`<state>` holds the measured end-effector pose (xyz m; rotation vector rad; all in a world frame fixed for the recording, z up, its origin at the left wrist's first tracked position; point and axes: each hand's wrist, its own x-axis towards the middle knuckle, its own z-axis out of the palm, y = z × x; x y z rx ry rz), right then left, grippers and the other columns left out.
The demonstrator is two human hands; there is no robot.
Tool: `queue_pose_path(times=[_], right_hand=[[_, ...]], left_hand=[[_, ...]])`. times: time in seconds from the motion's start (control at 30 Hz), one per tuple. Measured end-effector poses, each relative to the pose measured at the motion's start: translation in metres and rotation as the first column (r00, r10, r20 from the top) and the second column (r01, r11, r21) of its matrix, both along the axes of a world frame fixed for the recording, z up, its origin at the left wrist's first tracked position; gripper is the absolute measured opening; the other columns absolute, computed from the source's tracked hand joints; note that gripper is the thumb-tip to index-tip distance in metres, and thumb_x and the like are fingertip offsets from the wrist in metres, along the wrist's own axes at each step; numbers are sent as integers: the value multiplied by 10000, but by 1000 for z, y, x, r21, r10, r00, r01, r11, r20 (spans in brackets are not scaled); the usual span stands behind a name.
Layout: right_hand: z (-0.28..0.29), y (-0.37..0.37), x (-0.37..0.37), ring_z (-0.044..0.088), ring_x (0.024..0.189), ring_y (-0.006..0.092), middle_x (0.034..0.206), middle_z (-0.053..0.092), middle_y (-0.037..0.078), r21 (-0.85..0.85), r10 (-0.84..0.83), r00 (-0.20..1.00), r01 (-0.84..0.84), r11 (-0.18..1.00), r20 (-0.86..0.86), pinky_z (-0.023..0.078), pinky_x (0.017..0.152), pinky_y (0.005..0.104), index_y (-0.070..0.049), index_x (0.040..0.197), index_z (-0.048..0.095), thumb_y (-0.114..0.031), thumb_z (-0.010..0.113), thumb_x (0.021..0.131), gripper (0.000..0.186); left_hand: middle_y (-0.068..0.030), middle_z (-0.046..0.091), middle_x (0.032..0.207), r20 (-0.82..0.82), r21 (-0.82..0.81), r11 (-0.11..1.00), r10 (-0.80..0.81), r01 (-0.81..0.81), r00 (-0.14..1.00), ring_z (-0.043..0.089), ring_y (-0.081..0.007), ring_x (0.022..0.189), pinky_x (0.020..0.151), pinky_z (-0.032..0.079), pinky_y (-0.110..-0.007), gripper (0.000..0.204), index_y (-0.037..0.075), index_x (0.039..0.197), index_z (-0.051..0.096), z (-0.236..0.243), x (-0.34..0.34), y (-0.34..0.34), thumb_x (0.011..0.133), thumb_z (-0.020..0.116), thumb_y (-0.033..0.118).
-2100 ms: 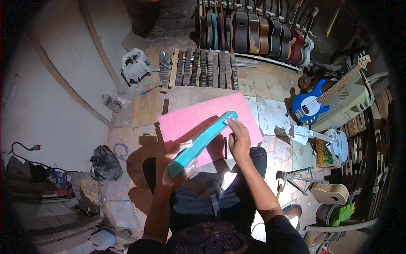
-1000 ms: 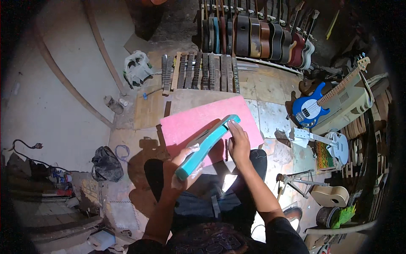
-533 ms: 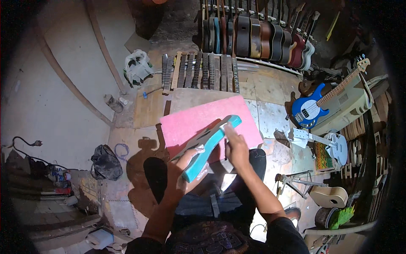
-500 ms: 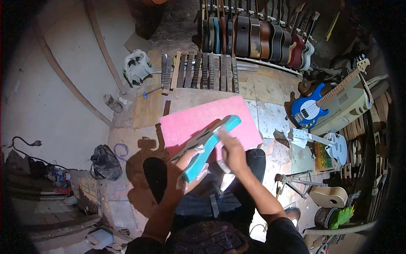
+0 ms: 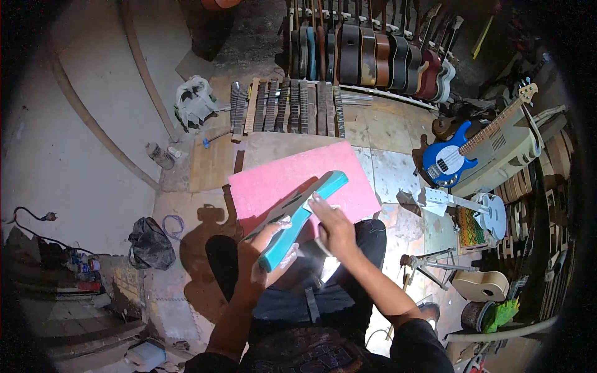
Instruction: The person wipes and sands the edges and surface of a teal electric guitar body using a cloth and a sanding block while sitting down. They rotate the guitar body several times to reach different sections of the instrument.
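Note:
A solid guitar body (image 5: 304, 217) with a teal edge and a greyish face is held tilted on its side over my lap. My left hand (image 5: 271, 240) is wrapped round its lower end, fingers whitened with dust. Against the teal edge, near the middle, my right hand (image 5: 336, 225) presses a small pale folded sheet (image 5: 309, 203), perhaps sandpaper, mostly hidden under the fingers. Beneath and beyond the body lies a flat pink board (image 5: 273, 175).
Several fretted necks (image 5: 289, 105) lie in a row ahead, before a rack of hanging guitars (image 5: 367, 56). To the right are a blue bass (image 5: 449, 158), a pale blue guitar (image 5: 491, 217) and a metal stand (image 5: 429, 267). A black bag (image 5: 151, 244) sits left.
My right hand has slid slightly down and left along the teal edge, now seen more sharply. My left hand keeps its hold; the whole view has shifted a little.

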<state>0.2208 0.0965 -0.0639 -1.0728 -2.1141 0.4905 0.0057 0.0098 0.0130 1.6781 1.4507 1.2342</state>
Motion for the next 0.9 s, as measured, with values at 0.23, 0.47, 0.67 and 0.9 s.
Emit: queue_pose_path(times=[0.23, 0.47, 0.67, 0.9], right_hand=[[-8, 51, 37, 689, 1191, 412, 1418, 647, 233, -111, -233, 959, 252, 961, 159, 564, 977, 442, -95, 1446, 628, 127, 554, 804, 683], [1, 58, 39, 676, 1231, 379, 1344, 699, 185, -185, -58, 976, 98, 978, 209, 552, 1035, 451, -88, 1305, 720, 96, 575, 815, 543], [28, 55, 40, 684, 1201, 395, 1305, 709, 205, -205, 43, 976, 1, 979, 212, 553, 1034, 447, -65, 1284, 726, 87, 566, 825, 510], [19, 82, 63, 698, 1148, 402, 1267, 722, 210, -327, -147, 897, 300, 896, 417, 566, 995, 474, -61, 1293, 729, 69, 551, 812, 529]], left_hand=[[-152, 776, 1052, -70, 108, 993, 50, -42, 996, 779, -277, 931, 832, 614, -353, 488, 38, 1233, 681, -11, 4, 1, 786, 873, 73], [-176, 776, 1055, -59, 84, 993, 84, -79, 995, 782, -322, 933, 838, 603, -397, 467, 65, 1201, 716, -20, 7, -4, 770, 881, 137], [-177, 773, 1108, -141, 92, 993, 87, -74, 986, 783, -328, 946, 826, 616, -397, 507, 55, 1219, 715, -8, 5, -8, 767, 901, 191], [-179, 774, 1162, -152, 55, 998, 47, -39, 987, 789, -313, 966, 845, 623, -382, 513, 70, 1236, 718, -7, 2, -6, 775, 904, 191]])
